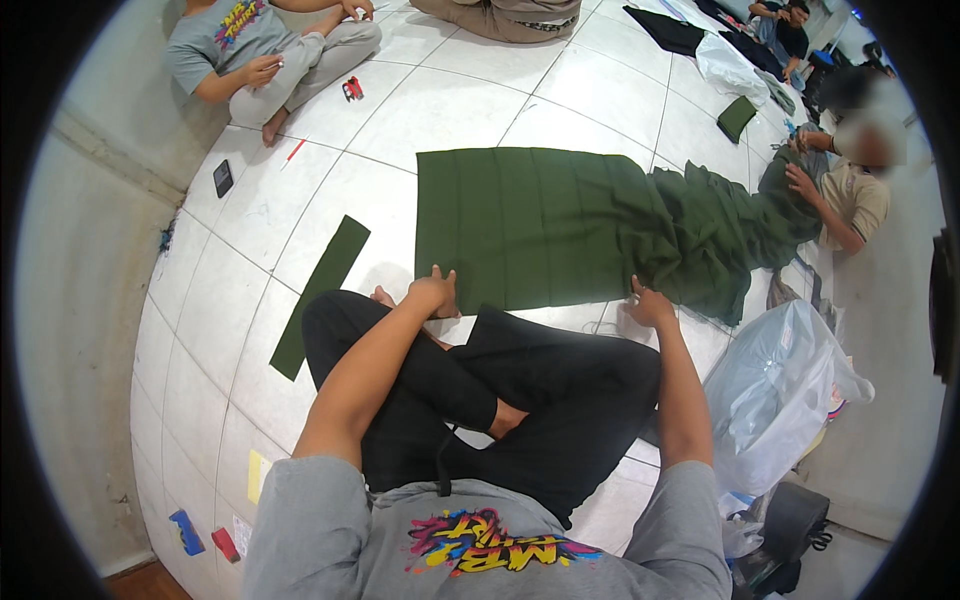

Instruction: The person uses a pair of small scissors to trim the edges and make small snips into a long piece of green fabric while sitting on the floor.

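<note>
A long dark green cloth (530,225) with evenly spaced crosswise creases lies on the tiled floor in front of my crossed legs. Its left part is spread flat, while the right part is bunched into folds. My left hand (434,292) rests at the cloth's near left corner, fingers apart. Farther right, my right hand (651,306) touches the near edge with a finger stretched onto the fabric, where the folds begin. A separate narrow green strip of cloth (318,298) lies slantwise to the left of my knee.
At right, a person (848,200) has hands on the cloth's bunched end. A filled plastic bag (775,390) stands by my right knee. Another person (270,60) sits at far left, near a phone (222,178) and a red tool (352,89). A small green piece (737,118) lies far right.
</note>
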Demonstrator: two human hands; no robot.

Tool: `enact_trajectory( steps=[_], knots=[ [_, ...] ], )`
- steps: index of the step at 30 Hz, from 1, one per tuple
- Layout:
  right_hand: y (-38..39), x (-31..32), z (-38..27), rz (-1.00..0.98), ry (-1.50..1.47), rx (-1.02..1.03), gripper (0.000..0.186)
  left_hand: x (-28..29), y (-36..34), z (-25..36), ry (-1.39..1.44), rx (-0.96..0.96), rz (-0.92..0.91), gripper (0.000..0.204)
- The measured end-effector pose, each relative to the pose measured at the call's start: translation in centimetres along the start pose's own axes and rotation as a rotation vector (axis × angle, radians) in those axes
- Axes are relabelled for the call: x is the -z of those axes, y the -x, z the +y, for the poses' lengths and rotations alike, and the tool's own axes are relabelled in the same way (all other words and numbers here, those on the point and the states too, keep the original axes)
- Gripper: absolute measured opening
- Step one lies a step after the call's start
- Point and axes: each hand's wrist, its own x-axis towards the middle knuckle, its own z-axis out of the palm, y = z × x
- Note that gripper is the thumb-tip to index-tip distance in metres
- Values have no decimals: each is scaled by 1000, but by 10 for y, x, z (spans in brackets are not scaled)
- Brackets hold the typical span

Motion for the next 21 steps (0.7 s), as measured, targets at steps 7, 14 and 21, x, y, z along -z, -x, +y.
enact_trajectory(
  steps=[7,14,21],
  knots=[
    [7,35,-10,-50,58,-143,55,59,9,-11,28,-214,-21,72],
    [-38,51,-55,196,-251,-61,49,102,-66,-72,238,-142,282,72],
    [-72,-1,-40,212,-155,-122,88,80,-79,-81,124,40,298,113]
  ],
)
